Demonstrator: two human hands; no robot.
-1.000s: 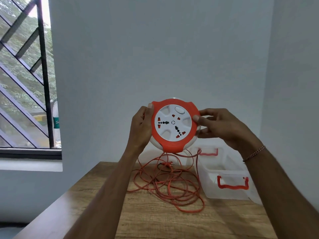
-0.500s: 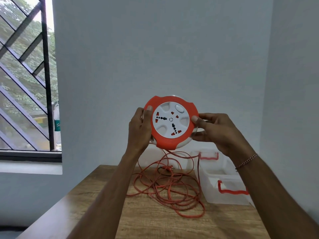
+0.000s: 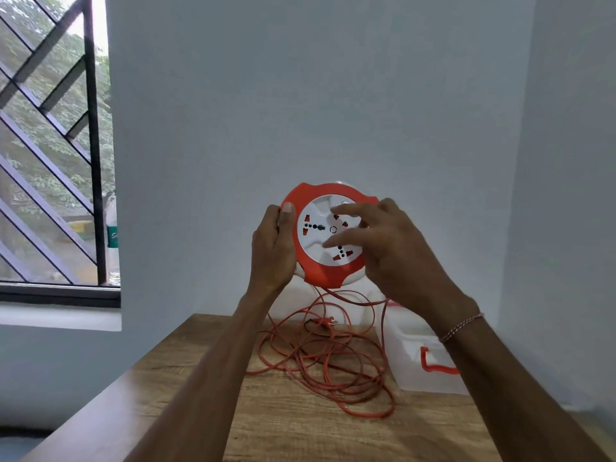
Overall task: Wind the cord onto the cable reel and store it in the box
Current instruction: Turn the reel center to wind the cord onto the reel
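I hold a round orange-and-white cable reel (image 3: 316, 243) upright in the air above the table, its socket face toward me. My left hand (image 3: 273, 248) grips its left rim, thumb on the orange ring. My right hand (image 3: 383, 248) lies over the white face with fingers spread, fingertips touching the centre disc. An orange cord (image 3: 330, 361) hangs from the reel's underside and lies in loose tangled loops on the wooden table (image 3: 283, 425), its plug (image 3: 325, 322) resting near the wall. A clear plastic box (image 3: 423, 358) with orange handles stands at the right, partly hidden by my right forearm.
White walls close off the table at the back and right. A barred window (image 3: 53, 155) with a sill is on the left, with a bottle (image 3: 111, 228) standing on it. The table's left edge runs diagonally toward me.
My right hand left the reel's right rim and moved onto the white face, fingers spread. The left hand keeps its grip. The view shifted slightly.
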